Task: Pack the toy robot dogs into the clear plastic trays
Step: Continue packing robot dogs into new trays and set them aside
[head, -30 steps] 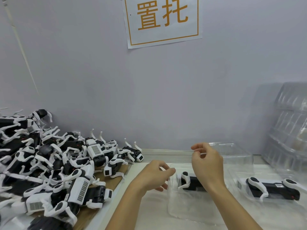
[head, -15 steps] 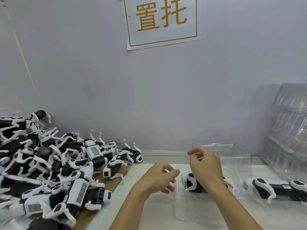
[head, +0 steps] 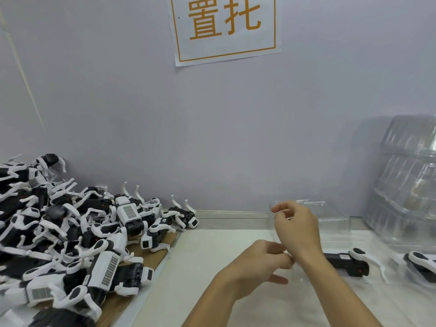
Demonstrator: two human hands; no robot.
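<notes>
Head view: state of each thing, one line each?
Left hand: fingers curled at the clear tray's near edge; grip unclear.
Right hand: fingers curled at the tray's raised flap; grip unclear.
Clear tray: flap up, a dog inside.
Dog in tray: lying flat.
Dog pile: loose, unpacked.
Tray stack: leaning at the wall.

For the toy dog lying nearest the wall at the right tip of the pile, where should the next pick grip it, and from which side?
Grip the toy dog across its black body, coming from above and from the bare bench on its right. It lies on its back at the edge of the pile with thin white legs sticking up, so the legs would likely flex or snag; the body is the solid part, and the right side looks free of neighbours.
</notes>
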